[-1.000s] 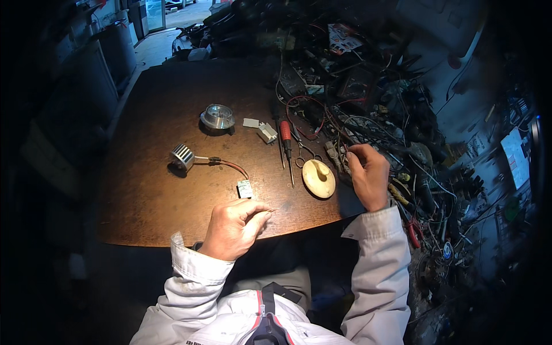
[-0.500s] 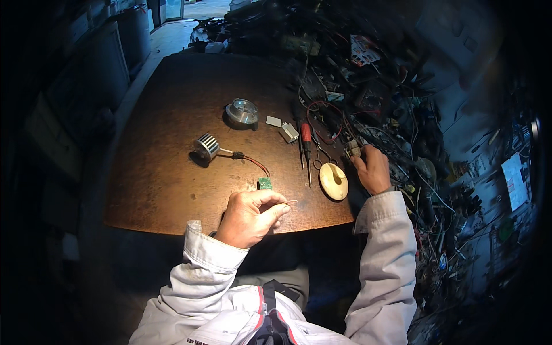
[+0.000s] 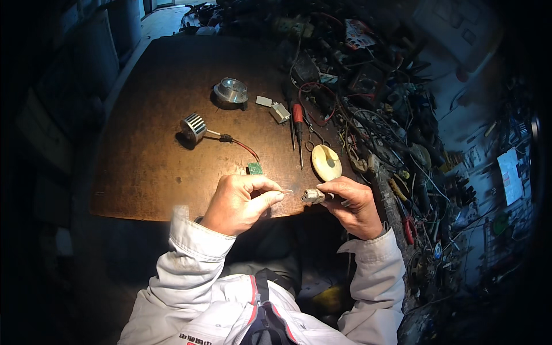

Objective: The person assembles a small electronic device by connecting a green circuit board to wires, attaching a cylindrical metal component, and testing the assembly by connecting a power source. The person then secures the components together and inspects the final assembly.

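Observation:
My left hand [image 3: 237, 202] pinches a thin wire [image 3: 288, 191] between thumb and forefinger, its end poking out to the right. Just right of that tip, my right hand [image 3: 352, 206] holds a small off-white plug connector [image 3: 312, 196] with dark holes in its face. The wire and the connector are a short gap apart. Beyond my left hand lies a small green circuit board [image 3: 255, 168]. A red and dark wire pair [image 3: 247, 149] leads from it to a round finned metal lamp part [image 3: 194, 126] on the wooden table [image 3: 144, 172].
A clear-topped metal ring [image 3: 232, 92], a whitish box-shaped piece [image 3: 280, 112] and a flat white piece [image 3: 264, 101] lie farther back. Right of them are a red-handled screwdriver [image 3: 298, 118], scissors [image 3: 311, 142] and a cream disc [image 3: 325, 164]. Tangled cables and tools [image 3: 397, 144] crowd the right side.
My right hand has come from the table's right edge toward my left hand, bringing the plug connector with it. My left hand keeps its pinch on the wire. The view has shifted slightly.

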### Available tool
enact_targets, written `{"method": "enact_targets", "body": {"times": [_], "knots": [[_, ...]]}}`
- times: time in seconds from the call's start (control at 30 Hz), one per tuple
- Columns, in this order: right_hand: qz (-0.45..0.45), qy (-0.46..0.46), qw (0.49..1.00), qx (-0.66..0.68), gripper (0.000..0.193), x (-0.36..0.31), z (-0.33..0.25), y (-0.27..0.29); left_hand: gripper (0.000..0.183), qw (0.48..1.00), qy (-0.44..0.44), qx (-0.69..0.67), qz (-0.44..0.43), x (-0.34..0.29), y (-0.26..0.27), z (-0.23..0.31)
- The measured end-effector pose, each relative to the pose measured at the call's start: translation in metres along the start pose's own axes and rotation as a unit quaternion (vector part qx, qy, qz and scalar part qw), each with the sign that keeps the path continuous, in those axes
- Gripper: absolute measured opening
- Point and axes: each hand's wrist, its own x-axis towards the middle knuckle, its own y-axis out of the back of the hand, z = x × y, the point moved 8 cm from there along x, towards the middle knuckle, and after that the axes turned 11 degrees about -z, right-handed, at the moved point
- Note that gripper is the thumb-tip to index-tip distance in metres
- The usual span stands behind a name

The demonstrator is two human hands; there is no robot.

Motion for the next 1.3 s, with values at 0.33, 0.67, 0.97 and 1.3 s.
{"method": "enact_targets", "body": {"times": [0.33, 0.67, 0.97, 1.3], "knots": [[0.012, 0.008, 1.0, -0.022, 0.043, 0.008, -0.005, -0.007, 0.011, 1.0, -0.017, -0.013, -0.018, 0.002, -0.003, -0.007], [0.015, 0.013, 0.999, -0.029, 0.041, 0.008, -0.01, -0.007, 0.012, 0.998, -0.043, 0.036, -0.015, 0.004, -0.003, -0.001], [0.022, 0.023, 0.998, -0.045, 0.042, 0.01, -0.014, -0.008, 0.012, 0.999, -0.032, 0.043, -0.007, 0.003, -0.002, -0.001], [0.034, 0.027, 0.997, -0.061, 0.043, 0.009, -0.015, -0.01, 0.012, 0.999, -0.021, 0.045, 0.004, 0.003, -0.002, 0.0]]}}
